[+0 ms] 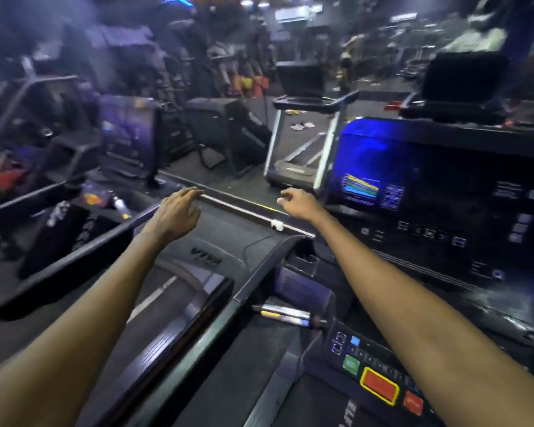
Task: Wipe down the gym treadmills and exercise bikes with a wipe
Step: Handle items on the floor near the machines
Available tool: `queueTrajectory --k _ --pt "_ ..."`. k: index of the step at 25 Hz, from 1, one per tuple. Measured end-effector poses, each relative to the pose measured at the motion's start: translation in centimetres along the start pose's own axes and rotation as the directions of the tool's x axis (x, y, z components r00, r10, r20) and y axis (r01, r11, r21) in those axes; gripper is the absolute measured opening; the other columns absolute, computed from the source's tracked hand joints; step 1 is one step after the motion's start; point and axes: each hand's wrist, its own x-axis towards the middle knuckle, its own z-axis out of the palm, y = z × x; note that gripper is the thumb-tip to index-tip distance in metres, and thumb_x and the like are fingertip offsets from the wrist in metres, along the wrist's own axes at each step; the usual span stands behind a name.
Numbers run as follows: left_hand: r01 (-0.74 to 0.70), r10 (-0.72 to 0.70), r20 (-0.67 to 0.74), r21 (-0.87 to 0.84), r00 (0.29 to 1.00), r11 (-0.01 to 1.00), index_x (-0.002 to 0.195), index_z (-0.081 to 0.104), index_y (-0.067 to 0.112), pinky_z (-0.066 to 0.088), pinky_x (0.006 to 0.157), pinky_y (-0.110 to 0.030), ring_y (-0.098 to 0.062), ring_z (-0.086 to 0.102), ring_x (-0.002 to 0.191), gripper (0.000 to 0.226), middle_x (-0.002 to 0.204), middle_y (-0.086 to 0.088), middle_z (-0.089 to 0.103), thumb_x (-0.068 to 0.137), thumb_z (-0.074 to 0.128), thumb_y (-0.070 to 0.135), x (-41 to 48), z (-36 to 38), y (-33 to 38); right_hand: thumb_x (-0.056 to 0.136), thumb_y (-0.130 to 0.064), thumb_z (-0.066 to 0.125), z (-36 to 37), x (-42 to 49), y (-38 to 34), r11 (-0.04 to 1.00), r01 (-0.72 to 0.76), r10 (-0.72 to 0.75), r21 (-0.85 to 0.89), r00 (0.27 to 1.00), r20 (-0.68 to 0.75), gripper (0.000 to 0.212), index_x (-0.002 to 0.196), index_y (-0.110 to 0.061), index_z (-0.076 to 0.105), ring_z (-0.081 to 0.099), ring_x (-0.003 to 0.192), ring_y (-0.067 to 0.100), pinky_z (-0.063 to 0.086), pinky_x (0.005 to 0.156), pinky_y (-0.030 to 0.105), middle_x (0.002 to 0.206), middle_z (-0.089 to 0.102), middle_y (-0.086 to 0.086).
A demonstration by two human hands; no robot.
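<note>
I stand on a dark treadmill; its motor cover (210,251) lies ahead and below, and its console screen (376,167) glows blue at the right. My left hand (176,211) reaches forward over the front of the cover, fingers straight and empty. My right hand (296,203) is stretched out beside the console's left edge, fingers loosely curled, holding nothing. A small white crumpled thing (276,224), perhaps a wipe, lies on the floor strip just past the cover, between and a little below both hands. The button panel (379,380) with red and green keys is at the lower right.
Another treadmill (302,131) stands ahead on the gym floor. Dark machines (127,137) crowd the left and back. A bottle (121,206) sits in a tray at the left. A pen-like object (284,314) rests in the console's side tray. A person (346,66) stands far off.
</note>
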Motion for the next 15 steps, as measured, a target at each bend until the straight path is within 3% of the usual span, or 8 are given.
queueTrajectory --k 5,9,15 --pt "0.269 -0.268 -0.022 0.078 0.963 0.96 0.135 0.056 0.016 0.039 0.108 -0.039 -0.028 0.049 0.13 0.048 0.142 -0.008 0.053 0.087 0.061 0.017 -10.1 -4.5 -6.0 0.093 -0.046 0.056 6.1 1.0 -7.7 0.979 0.201 -0.196 -0.017 0.969 0.153 0.056 0.137 -0.012 0.054 0.057 0.122 0.027 0.042 0.098 0.03 0.132 0.062 0.009" --pt "0.485 -0.476 -0.104 0.107 0.873 0.868 0.138 0.053 0.013 0.034 0.112 -0.038 -0.029 0.045 0.134 0.047 0.146 -0.012 0.048 0.092 0.061 0.019 -18.6 -9.2 -10.1 0.092 -0.047 0.056 12.3 -0.5 -15.0 0.932 0.362 -0.349 0.005 0.893 0.285 0.05 0.125 -0.01 0.06 0.06 0.116 0.029 0.045 0.093 0.033 0.123 0.066 0.01" --pt "0.652 -0.634 -0.157 0.216 0.758 0.726 0.137 0.053 0.008 0.028 0.115 -0.038 -0.031 0.04 0.138 0.05 0.148 -0.014 0.046 0.091 0.064 0.023 -33.5 -16.4 -15.4 0.092 -0.032 0.056 21.7 -6.4 -27.0 0.849 0.522 -0.502 0.08 0.751 0.428 0.047 0.133 -0.009 0.057 0.055 0.124 0.026 0.04 0.101 0.03 0.133 0.061 0.011"
